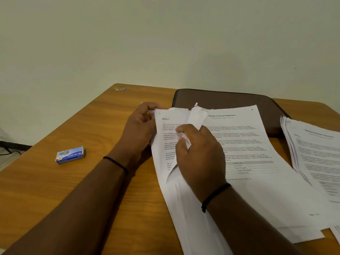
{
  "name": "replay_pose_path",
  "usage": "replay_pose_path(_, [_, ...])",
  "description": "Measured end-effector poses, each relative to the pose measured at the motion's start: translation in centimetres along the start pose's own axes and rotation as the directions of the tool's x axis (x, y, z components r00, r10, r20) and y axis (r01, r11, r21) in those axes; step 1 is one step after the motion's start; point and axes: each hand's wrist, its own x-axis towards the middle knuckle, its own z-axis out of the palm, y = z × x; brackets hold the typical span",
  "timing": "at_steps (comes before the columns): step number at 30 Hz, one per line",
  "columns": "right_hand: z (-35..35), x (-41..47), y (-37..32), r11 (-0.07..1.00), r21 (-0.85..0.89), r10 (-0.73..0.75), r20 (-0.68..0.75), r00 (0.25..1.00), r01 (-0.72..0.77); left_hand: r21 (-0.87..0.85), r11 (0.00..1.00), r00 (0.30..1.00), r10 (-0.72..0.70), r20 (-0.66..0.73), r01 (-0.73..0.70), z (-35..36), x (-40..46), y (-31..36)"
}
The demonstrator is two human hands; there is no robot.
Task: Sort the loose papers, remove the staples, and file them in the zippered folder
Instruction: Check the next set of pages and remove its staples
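Observation:
A stapled set of printed papers (244,144) lies on the wooden table (73,181), its top sheet headed "Sample Financial Statement". My right hand (200,155) grips a front sheet folded back and crumpled in its fingers. My left hand (139,127) pinches the top left corner of the page beneath, headed "Section", with something small and blue showing at its fingertips. The dark brown zippered folder (230,98) lies flat and closed behind the papers, partly covered by them.
A second pile of printed papers (316,155) is fanned at the table's right edge. A small blue box of staples (70,155) sits on the left of the table. A small scrap (120,88) lies near the far edge, by the wall.

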Motion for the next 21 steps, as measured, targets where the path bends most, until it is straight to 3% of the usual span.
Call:
replay_pose_path(6, [0.5,0.0,0.5,1.0,-0.019,0.006,0.062,0.998,-0.005,0.432,0.897,0.981,0.16,-0.111,-0.097,0.0,0.6,-1.6])
replay_pose_path(11, [0.2,0.2,0.6,0.999,-0.038,0.015,0.111,0.994,-0.011,0.339,0.933,0.984,0.156,-0.083,-0.119,0.2,0.0,-1.2])
replay_pose_path(13, [0.0,0.3,0.4,0.999,-0.053,0.018,0.143,0.99,-0.01,0.426,0.898,0.982,0.163,-0.091,-0.11,0.1,0.0,-1.4])
replay_pose_path(16, [-0.6,0.2,-0.3,0.999,-0.019,0.043,0.143,0.989,-0.041,0.659,0.748,0.968,0.218,-0.126,-0.082,0.0,0.0,-1.9])
replay_pose_path(21, [-1.1,0.2,-0.1,0.999,0.011,0.037,0.124,0.992,-0.039,0.643,0.764,0.954,0.229,-0.193,-0.054,0.5,-1.1,-1.2])
